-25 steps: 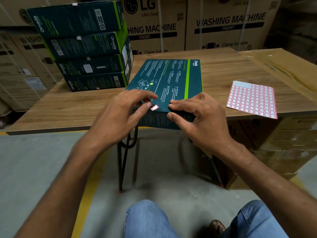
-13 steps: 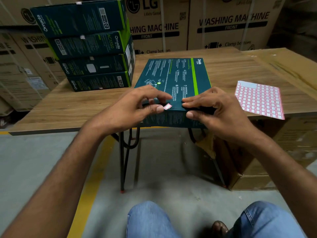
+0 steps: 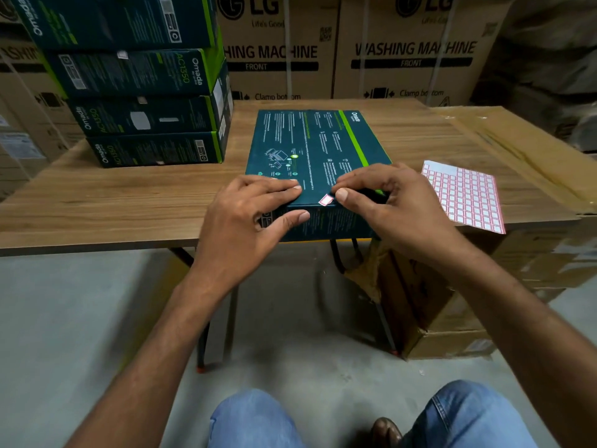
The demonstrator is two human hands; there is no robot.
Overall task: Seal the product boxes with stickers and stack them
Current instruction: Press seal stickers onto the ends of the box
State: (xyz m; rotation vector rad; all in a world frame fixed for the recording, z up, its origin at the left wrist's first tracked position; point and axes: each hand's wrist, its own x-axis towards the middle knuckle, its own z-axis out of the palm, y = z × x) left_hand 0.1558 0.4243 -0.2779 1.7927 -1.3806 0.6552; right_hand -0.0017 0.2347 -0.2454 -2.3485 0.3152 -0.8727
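Note:
A dark teal product box (image 3: 310, 147) with a green stripe lies flat at the table's front edge. A small red-and-white sticker (image 3: 325, 199) sits on its top front edge. My left hand (image 3: 255, 211) pinches the box's front left part, fingers on top and thumb on the front face. My right hand (image 3: 384, 202) grips the front right part, its thumb tip touching the sticker's right end. A stack of several matching boxes (image 3: 145, 118) stands at the table's back left. A sheet of red-bordered stickers (image 3: 465, 195) lies to the right of the box.
The wooden table (image 3: 97, 202) has black metal legs. Flattened cardboard (image 3: 517, 150) covers its right end. An open carton (image 3: 436, 305) stands on the floor under the right side. Large washing machine cartons (image 3: 403, 56) wall the back. My knees are at the bottom.
The sticker was at my left thumb tip; now it lies on the box's front edge with my right thumb against it. My left hand has slid left along the edge.

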